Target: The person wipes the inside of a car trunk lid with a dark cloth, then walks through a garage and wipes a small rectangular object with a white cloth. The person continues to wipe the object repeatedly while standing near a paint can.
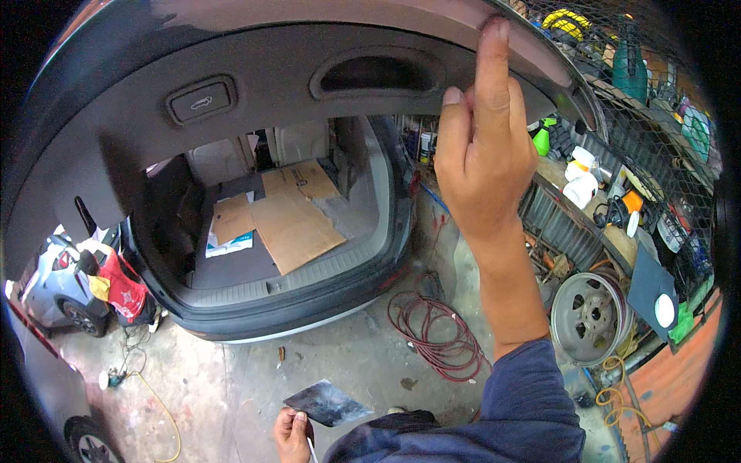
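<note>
My right hand (490,150) is raised to the edge of a car's open tailgate (270,85). Its index finger is stretched upward with the tip against the brownish painted strip (386,14), the other fingers are partly bent, and nothing is held. Down by my body, my left hand (292,436) pinches the corner of a dark grey, smudged sheet (328,403) that looks like sandpaper. A thin white strip (312,449) shows beside that hand; whether it is held I cannot tell. Below the tailgate, flattened cardboard (297,231) lies in the cargo area.
A coiled red hose (436,336) lies on the concrete floor. At right are a wheel rim (587,318), bottles, wire mesh (656,77) and a green spray bottle (543,137). Left stand parked cars and what looks like a person in red (123,289); a yellow cord (164,409) trails nearby.
</note>
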### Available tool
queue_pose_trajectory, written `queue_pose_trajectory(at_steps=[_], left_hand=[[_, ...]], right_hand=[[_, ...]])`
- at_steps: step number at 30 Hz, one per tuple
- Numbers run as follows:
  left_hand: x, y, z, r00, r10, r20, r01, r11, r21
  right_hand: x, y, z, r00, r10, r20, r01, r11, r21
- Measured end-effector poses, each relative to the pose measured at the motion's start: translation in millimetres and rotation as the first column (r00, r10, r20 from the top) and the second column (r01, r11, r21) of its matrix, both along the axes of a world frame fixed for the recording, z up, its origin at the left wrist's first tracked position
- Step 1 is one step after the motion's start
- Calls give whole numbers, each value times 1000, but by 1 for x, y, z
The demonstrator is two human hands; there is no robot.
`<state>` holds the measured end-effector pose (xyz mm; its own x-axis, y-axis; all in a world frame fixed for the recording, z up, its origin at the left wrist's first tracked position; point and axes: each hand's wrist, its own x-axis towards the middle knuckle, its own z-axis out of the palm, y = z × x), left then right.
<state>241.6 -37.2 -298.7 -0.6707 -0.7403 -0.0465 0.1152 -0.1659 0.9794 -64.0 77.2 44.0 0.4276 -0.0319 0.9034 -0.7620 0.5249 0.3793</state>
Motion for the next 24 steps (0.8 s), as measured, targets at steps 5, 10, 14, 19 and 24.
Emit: queue_pose_trajectory(at_steps=[5,10,14,19,24], left_hand=[[-4,-4,-2,998,-59,-16,59,998,-25],[-6,-6,-5,998,-67,-10,67,998,-16],[-6,-6,-3,997,-75,-11,76,997,13],[-2,-11,-13,993,-111,-24,112,994,18],[0,-10,-17,993,-109,-43,112,992,66]], right_hand=[[12,1,-4,983,19,183,-15,1000,-27],[12,4,-4,956,237,174,-221,970,-103],[17,11,-9,899,317,303,-279,946,-163],[23,9,-12,856,440,272,-406,897,-174],[24,13,2,937,315,149,-321,947,23]])
